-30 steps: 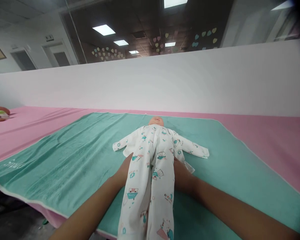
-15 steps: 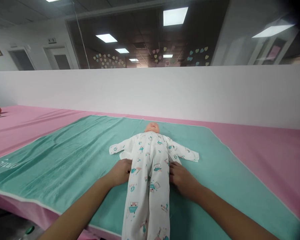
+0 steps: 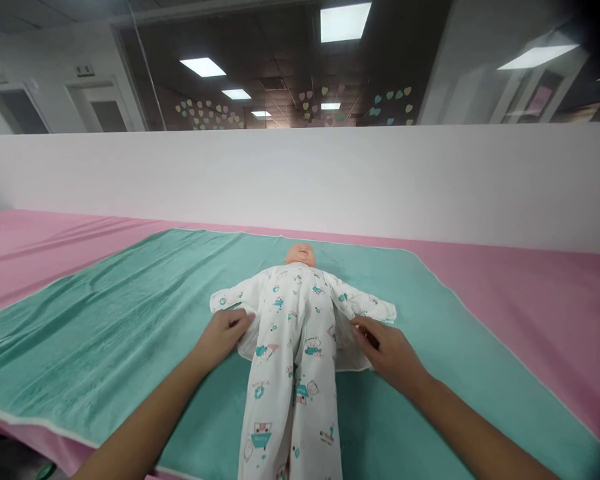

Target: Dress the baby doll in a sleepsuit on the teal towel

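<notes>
A baby doll (image 3: 301, 254) lies on its back with its head at the far end. It wears a white printed baby top (image 3: 245, 291) with sleeves spread out to both sides. White printed baby pants (image 3: 275, 353) cover its front and run toward me over the near edge. My left hand (image 3: 223, 337) is closed in a pinch on the left side flap of the top. On the other side, my right hand (image 3: 393, 353) pinches the right flap, its fingers curled at the cloth's outer edge. The doll's body and legs are hidden under the cloth.
Under the doll lies a green towel (image 3: 120, 333) with a white border, over a pink cover (image 3: 520, 307). A white wall panel (image 3: 280, 180) rises behind, with a dark window (image 3: 280, 67) above it.
Both hands have moved outward and slightly away from me, from beside the pants to the top's flaps. The flaps now show spread out on both sides. The view has shifted slightly.
</notes>
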`<state>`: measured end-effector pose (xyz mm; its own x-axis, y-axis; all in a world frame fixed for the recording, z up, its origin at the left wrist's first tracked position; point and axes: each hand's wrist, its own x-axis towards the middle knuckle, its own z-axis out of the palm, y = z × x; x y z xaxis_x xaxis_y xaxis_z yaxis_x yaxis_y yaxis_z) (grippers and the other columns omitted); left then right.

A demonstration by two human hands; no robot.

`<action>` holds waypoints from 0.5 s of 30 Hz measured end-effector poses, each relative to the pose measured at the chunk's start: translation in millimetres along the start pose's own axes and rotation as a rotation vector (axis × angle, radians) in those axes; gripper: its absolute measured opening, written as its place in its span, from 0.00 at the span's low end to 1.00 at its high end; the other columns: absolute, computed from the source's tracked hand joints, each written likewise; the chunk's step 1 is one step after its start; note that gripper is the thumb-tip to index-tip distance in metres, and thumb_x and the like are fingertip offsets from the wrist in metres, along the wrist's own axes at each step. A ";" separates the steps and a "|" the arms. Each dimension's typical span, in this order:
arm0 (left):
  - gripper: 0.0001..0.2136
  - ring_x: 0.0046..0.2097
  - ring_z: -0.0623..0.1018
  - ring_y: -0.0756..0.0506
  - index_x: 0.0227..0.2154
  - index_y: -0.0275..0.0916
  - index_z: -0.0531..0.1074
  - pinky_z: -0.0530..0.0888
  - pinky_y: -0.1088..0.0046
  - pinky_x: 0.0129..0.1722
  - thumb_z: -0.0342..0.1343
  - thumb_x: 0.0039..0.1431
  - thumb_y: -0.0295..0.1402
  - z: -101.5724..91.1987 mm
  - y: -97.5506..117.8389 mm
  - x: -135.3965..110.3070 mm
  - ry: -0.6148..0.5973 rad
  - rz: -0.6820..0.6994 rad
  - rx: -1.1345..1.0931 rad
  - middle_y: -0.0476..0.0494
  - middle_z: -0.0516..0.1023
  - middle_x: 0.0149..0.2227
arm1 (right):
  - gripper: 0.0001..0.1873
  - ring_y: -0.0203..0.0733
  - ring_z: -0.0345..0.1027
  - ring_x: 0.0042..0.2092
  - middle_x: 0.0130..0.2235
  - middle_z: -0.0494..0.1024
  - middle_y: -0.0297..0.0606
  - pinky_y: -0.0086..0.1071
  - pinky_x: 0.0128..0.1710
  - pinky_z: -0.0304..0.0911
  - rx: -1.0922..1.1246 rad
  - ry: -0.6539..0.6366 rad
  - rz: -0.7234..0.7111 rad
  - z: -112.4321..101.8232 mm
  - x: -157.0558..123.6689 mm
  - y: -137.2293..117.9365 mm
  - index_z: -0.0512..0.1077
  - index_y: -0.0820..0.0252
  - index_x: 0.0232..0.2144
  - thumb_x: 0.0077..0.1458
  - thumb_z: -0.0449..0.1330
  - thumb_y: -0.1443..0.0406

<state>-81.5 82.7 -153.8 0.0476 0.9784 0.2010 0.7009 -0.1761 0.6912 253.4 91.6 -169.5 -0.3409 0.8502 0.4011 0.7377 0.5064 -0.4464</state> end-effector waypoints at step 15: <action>0.19 0.40 0.74 0.39 0.46 0.38 0.63 0.64 0.69 0.33 0.46 0.57 0.45 27.1 -4.3 64.0 0.280 -0.286 0.246 0.38 0.75 0.39 | 0.08 0.39 0.66 0.32 0.32 0.71 0.39 0.30 0.29 0.54 -0.361 0.024 0.205 41.6 75.7 -1.9 0.63 0.59 0.31 0.59 0.46 0.64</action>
<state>-62.2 149.1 -162.8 -0.3419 0.9113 0.2293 0.8076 0.1602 0.5675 201.9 161.0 -171.6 -0.1555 0.9225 0.3534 0.9472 0.2407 -0.2116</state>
